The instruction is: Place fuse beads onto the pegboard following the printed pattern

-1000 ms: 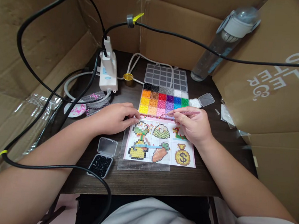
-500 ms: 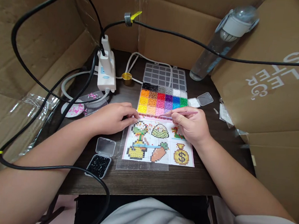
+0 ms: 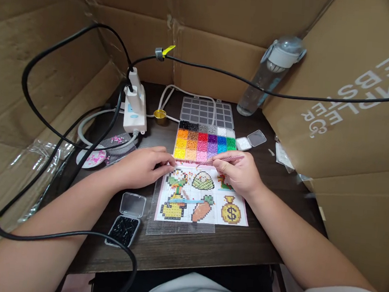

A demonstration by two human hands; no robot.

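My right hand [image 3: 241,173] pinches pink tweezers [image 3: 231,158], whose bent tip hovers over the upper part of a printed pattern sheet [image 3: 209,215]. A tiny orange speck shows at that tip, too small to name. At the sheet's upper left edge rests my left hand [image 3: 151,167], fingers curled and the thumb close to the fingertips; what lies between them is hidden. Under the sheet is a clear pegboard [image 3: 180,229], sticking out at the left and front. Directly behind stands an open bead box [image 3: 203,137] with beads sorted by colour.
A small case of black beads [image 3: 123,230] lies at front left, and a case of white beads [image 3: 243,144] right of the box. A power strip [image 3: 135,113], gold cup [image 3: 160,117] and water bottle [image 3: 266,79] stand behind. A black cable [image 3: 218,71] crosses overhead between cardboard walls.
The whole view has tilted, so the table sits lower in the picture. The tweezers' tip has shifted slightly left and toward me, over the sheet; my left hand keeps its place.
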